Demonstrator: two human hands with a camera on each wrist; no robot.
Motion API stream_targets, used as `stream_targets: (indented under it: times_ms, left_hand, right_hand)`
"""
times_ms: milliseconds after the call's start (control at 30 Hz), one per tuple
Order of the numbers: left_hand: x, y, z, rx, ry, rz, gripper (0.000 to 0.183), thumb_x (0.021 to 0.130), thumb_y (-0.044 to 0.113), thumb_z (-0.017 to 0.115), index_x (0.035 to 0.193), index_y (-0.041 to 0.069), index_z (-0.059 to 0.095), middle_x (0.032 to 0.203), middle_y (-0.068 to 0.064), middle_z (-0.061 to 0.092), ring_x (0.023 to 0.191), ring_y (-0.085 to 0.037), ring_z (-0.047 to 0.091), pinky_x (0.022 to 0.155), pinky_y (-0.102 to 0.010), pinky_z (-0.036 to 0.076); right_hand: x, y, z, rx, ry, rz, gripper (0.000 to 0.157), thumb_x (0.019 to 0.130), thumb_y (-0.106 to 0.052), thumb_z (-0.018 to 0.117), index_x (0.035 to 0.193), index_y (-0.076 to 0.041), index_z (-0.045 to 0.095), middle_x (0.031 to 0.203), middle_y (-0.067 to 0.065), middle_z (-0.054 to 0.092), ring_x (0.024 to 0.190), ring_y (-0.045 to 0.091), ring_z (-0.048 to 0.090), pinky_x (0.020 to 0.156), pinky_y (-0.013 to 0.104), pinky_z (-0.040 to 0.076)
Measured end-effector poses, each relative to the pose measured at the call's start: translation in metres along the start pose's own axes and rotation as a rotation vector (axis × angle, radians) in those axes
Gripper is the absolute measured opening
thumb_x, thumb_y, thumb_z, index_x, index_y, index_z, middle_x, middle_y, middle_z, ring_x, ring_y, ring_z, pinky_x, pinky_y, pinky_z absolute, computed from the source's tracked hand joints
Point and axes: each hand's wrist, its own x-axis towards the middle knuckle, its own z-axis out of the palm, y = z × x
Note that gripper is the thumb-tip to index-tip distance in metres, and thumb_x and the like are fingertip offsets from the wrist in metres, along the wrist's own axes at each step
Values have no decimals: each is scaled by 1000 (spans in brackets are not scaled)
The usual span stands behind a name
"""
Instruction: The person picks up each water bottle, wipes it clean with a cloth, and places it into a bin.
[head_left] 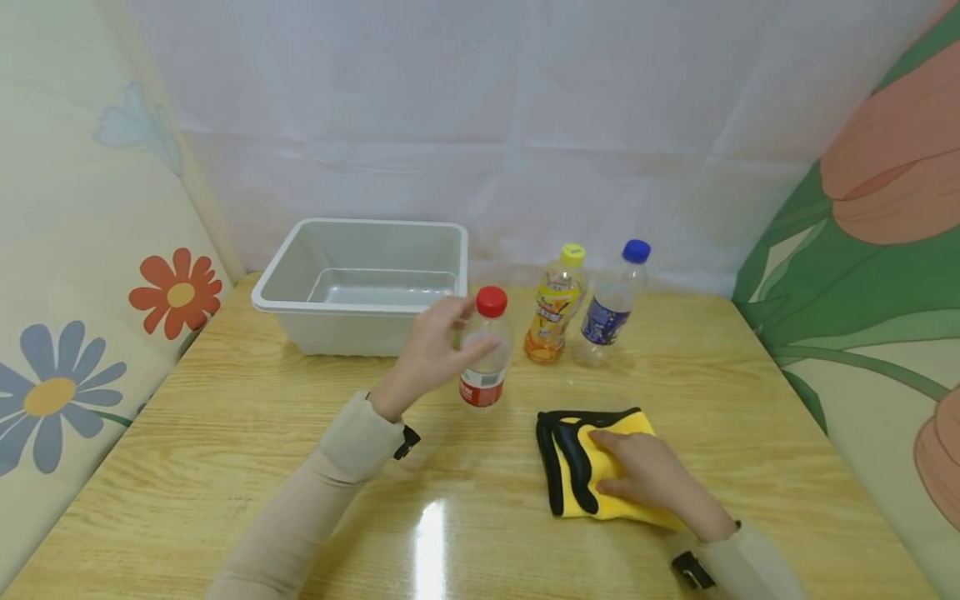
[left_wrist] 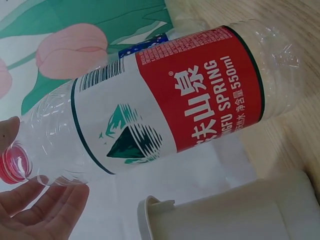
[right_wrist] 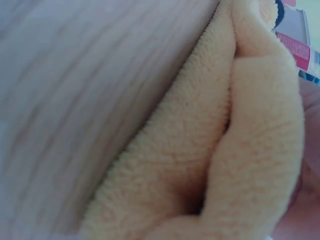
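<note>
a person at a light, wood-grained table (head_left: 225,467) reaches the left hand (head_left: 435,342) to a clear plastic bottle with a red cap and a red-and-white label (head_left: 483,385). thumb and fingers, partly open and curved, stand on either side of its neck; whether they grip firmly cannot be told. the bottle is beside the front right corner of a pale grey, rectangular plastic tub (head_left: 352,331).

the right hand (head_left: 651,469) rests on a folded yellow plush cloth with black edging (head_left: 602,461), nearer the person; its thumb and visible finger are parted, with no clear pinch, and the other fingers are hidden.

the step in hand appears to be taking hold of the bottle while the cloth is kept ready. the next move would seem to call for a light, sure closing of the left fingers, as thin plastic may buckle.

only the head view shows both hands and the tub's inside, with a yellow-capped plastic bottle with a colourful label (head_left: 551,312) and a blue-capped clear bottle with a dark blue label (head_left: 606,321) behind. the left wrist view alone reveals the label's green mountain emblem; the right wrist view, the cloth's fluffy pile and deep folds.
</note>
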Motion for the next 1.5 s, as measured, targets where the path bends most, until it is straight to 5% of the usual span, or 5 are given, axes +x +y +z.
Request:
stream_targets:
  times_ms: [167,333,800,1233,1500]
  left_hand:
    - [-10,-1,-2,15,-14,30,42,79,21,71,112,-1,57,101,-11,60,90,-24,58,76,-27,53]
    - [-19,-1,-3,-1,-7,70,48,79,20,71,120,0,54,108,-12,62,93,-21,59,77,-27,54]
    - [-35,-1,-9,-36,62,144,49,74,15,75,115,-2,56,102,-12,62,89,-20,58,74,-24,54]
    - [-43,-7,-8,-110,95,141,54,71,6,76,117,-8,52,104,-16,61,90,-24,58,78,-28,54]
    - [-48,-6,-9,-125,-9,65,52,75,7,73,118,-11,50,112,-22,57,97,-29,58,84,-28,52]
  right_hand:
    - [0,2,2,-11,24,-31,54,68,-27,77,110,3,60,85,9,67,66,17,60,58,35,53]
    - [0,3,4,-5,37,-44,51,69,-26,76,110,1,61,69,-2,62,53,2,39,48,23,42]
    - [-2,3,3,19,36,-28,47,72,-24,75,109,0,61,59,-13,49,48,0,30,44,18,32]
    - [-1,2,4,-22,98,-58,38,72,-21,75,101,0,66,78,6,68,60,14,61,54,31,53]
    - [-3,5,4,39,132,-10,30,71,-16,75,99,-4,69,81,6,69,60,9,58,54,28,52]
